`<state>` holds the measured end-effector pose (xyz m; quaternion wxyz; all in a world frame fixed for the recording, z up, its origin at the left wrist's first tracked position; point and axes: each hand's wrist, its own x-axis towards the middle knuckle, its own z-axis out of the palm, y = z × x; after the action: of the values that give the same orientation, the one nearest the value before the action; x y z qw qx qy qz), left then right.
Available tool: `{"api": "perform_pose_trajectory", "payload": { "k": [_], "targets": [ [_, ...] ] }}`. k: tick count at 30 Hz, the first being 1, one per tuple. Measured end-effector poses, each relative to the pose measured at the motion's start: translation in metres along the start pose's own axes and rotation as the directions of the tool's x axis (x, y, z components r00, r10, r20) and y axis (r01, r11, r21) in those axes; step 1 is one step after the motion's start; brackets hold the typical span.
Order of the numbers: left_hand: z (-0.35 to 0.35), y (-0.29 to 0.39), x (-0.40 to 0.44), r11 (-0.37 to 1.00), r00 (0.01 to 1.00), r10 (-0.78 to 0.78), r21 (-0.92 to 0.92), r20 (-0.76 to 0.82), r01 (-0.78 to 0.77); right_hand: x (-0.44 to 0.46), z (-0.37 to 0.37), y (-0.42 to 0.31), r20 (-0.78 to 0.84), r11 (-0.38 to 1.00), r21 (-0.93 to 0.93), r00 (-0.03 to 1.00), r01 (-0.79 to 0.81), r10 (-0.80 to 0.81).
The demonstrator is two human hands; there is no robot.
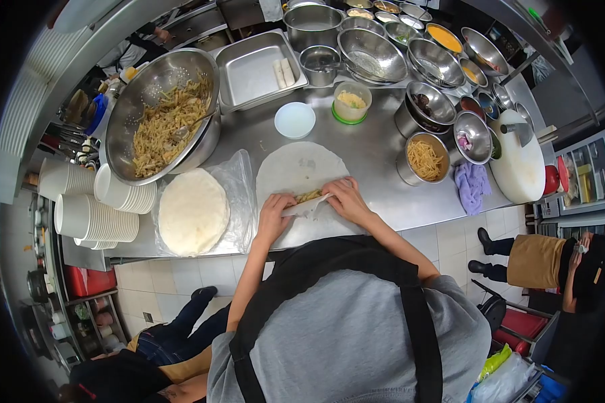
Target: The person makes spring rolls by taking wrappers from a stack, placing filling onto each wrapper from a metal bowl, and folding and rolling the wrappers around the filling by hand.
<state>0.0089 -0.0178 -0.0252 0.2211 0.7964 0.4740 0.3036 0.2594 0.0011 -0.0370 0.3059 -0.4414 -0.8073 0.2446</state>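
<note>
A round, thin white wrapper [302,164] lies on the steel counter in front of me, its near edge lifted over a line of shredded filling [308,196]. My left hand [274,212] pinches the left end of that folded edge. At the other end, my right hand [348,199] has its fingers closed on the wrapper too. Left of it, a stack of round wrappers [193,213] rests on a clear plastic sheet [242,181]. A colander [117,131] of cooked shredded filling stands behind the stack. Just beyond the wrapper sits a small pale bowl [294,121].
Two white rolls lie in a steel tray [249,67] at the back. A tub with a green base [351,104] stands right of the bowl. Several steel bowls [373,54] crowd the back right. Paper bowls [91,218] are stacked left. Other people stand behind me on both sides.
</note>
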Motion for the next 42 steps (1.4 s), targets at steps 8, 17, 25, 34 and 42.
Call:
{"api": "perform_pose_trajectory", "payload": {
  "k": [8,17,25,34,42],
  "targets": [
    [0.002,0.010,0.011,0.996,0.999,-0.013,0.092,0.043,0.009,0.008,0.000,-0.008,0.004,0.995,-0.054,0.996,0.085,-0.085],
    [-0.001,0.010,0.024,0.997,0.996,0.062,0.036,0.065,-0.065,0.016,0.009,0.002,-0.029,0.999,0.018,0.999,0.033,-0.032],
    [0.009,-0.019,0.042,0.979,0.974,-0.116,-0.142,0.197,0.145,0.024,0.013,0.008,-0.045,0.998,0.009,0.997,-0.055,0.056],
    [0.010,-0.031,0.067,0.983,0.990,-0.092,-0.151,0.107,0.108,0.042,0.013,-0.005,-0.253,0.975,-0.215,0.961,0.052,-0.107],
    [0.006,-0.029,0.078,0.999,0.997,0.013,-0.035,0.072,-0.010,0.047,0.014,-0.022,0.199,0.981,-0.149,0.976,0.122,-0.091]
  ]
}}
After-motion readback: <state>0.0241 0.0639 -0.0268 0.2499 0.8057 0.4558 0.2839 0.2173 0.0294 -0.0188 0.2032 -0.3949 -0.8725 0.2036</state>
